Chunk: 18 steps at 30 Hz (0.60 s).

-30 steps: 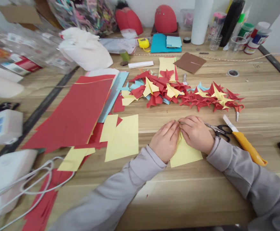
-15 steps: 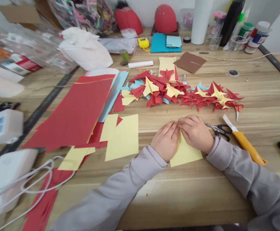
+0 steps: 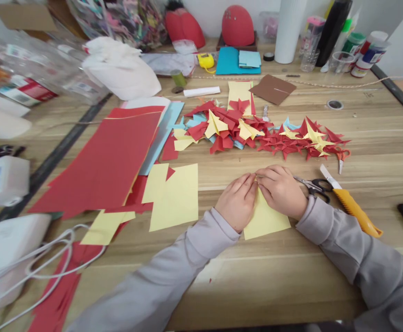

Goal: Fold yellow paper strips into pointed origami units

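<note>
A sheet of yellow paper (image 3: pixel 267 219) lies on the table, its far end pinched between my two hands. My left hand (image 3: pixel 238 200) is closed on the paper's left side near the top. On the right side my right hand (image 3: pixel 281 191) grips the same sheet, and the fingertips of both hands meet at its far edge. The fold under the fingers is mostly hidden. Black-handled scissors (image 3: pixel 315 185) lie just right of my right hand, beside a yellow utility knife (image 3: pixel 357 210). More yellow paper (image 3: pixel 175 198) lies flat to the left.
Folded red, yellow and blue paper pieces (image 3: pixel 236 127) are heaped beyond my hands. Small orange-handled scissors (image 3: pixel 342 157) lie at the heap's right end. Large red sheets (image 3: pixel 108 161) are stacked at left, near a white cable (image 3: pixel 66 249). Paint bottles (image 3: pixel 367 57) stand at the back right.
The whole view has shifted very slightly. Both hands keep their hold on the yellow paper in almost the same place.
</note>
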Available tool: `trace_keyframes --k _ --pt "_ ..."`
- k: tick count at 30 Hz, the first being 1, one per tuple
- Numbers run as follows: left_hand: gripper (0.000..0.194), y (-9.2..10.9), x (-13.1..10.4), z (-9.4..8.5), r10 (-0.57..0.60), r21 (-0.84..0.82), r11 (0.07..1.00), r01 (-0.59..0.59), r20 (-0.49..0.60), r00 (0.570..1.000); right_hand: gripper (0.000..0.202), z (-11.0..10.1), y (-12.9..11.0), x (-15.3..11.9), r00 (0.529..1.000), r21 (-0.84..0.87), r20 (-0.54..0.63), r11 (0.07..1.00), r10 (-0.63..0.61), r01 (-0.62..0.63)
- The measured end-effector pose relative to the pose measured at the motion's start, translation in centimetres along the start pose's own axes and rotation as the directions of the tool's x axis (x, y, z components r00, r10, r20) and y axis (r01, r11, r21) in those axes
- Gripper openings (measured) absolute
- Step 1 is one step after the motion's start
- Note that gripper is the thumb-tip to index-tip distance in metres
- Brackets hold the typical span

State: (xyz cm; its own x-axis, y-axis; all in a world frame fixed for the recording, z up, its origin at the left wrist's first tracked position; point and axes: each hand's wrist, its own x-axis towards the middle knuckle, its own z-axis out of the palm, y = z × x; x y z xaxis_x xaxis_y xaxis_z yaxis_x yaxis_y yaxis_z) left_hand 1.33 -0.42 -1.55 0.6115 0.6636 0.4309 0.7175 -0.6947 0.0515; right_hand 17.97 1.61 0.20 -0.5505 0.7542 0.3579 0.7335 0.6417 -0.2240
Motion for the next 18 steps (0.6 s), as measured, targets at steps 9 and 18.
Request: trace_keyframes --k 9,18 --pt "0.036 0.02 0.08 -0.13 0.009 0.024 1.000 -0.009 0.007 1.000 0.023 0.10 0.07 -0.07 1.000 0.001 -0.010 1.000 -0.006 0.006" --pt "0.036 0.17 0.23 -0.14 0.000 0.022 1.000 0.000 0.019 1.000 0.023 -0.04 -0.03 0.05 1.000 -0.001 -0.005 1.000 0.001 -0.001"
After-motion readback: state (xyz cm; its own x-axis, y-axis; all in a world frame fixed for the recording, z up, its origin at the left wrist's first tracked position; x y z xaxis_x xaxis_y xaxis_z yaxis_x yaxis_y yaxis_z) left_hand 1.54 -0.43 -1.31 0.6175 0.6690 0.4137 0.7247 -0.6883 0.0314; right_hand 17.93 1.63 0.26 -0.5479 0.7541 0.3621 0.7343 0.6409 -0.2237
